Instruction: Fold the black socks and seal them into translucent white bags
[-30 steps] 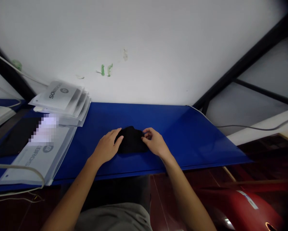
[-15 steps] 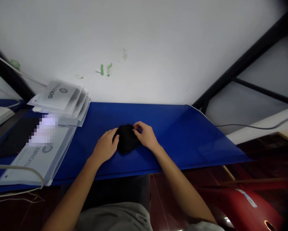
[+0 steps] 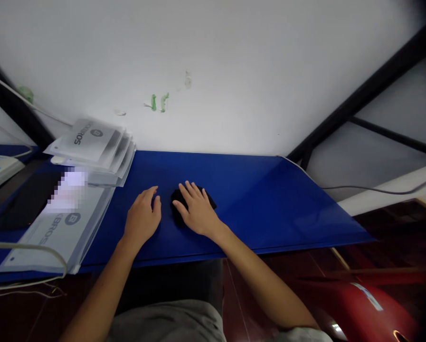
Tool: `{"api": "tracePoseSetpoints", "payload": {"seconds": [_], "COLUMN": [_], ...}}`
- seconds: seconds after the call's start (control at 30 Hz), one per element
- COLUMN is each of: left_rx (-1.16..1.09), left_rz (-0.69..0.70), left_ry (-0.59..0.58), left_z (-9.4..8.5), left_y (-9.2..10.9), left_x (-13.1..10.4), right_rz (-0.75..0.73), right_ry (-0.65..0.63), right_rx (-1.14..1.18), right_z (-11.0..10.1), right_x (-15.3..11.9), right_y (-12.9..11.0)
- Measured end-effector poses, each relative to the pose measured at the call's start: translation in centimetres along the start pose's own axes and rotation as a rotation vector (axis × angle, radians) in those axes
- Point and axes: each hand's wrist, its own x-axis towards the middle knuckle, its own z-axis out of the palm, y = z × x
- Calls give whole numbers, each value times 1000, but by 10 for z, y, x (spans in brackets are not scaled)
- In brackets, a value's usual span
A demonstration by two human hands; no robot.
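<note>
A small folded black cloth item [image 3: 179,217] lies on the blue tabletop [image 3: 248,190]; its exact kind cannot be made out. My right hand [image 3: 197,209] rests flat on top of it with the fingers spread, hiding much of the black fabric. To the left, my left hand [image 3: 142,213] is held just apart from the cloth, thumb and fingers parted, with nothing in it.
On the left is a stack of translucent printed zip pouches [image 3: 95,147], with another pouch [image 3: 49,242] in front. A black phone-like slab [image 3: 25,202] and a white device [image 3: 1,168] lie farther left. A white cable [image 3: 27,246] loops at the front-left edge. Behind stands a white wall [image 3: 234,85].
My left hand has let go of the black cloth and moved left. My right hand has gone from gripping its edge to lying flat over it.
</note>
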Motion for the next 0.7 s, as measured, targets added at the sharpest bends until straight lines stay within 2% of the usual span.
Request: {"api": "tracePoseSetpoints", "payload": {"seconds": [0.07,0.27,0.47,0.6,0.7], "left_rx": [16,52,120,129,124], "left_rz": [-20,-24,68,101,111], "left_ry": [0,-25,-52,-47,-45], "left_z": [-5,-5,1,4,3], "left_y": [-5,-14,-20,-22,-22], "left_x": [-2,-6,-11,-14,-15], "right_rz": [-12,-24,-32,-57,-98], "right_ry": [-46,-31,-11,7,51], "right_rx": [-33,-66,-51,26,142], "right_z": [8,14,16,17,10], "right_x": [1,0,0,-1,0], "right_y": [0,3,4,7,12]}}
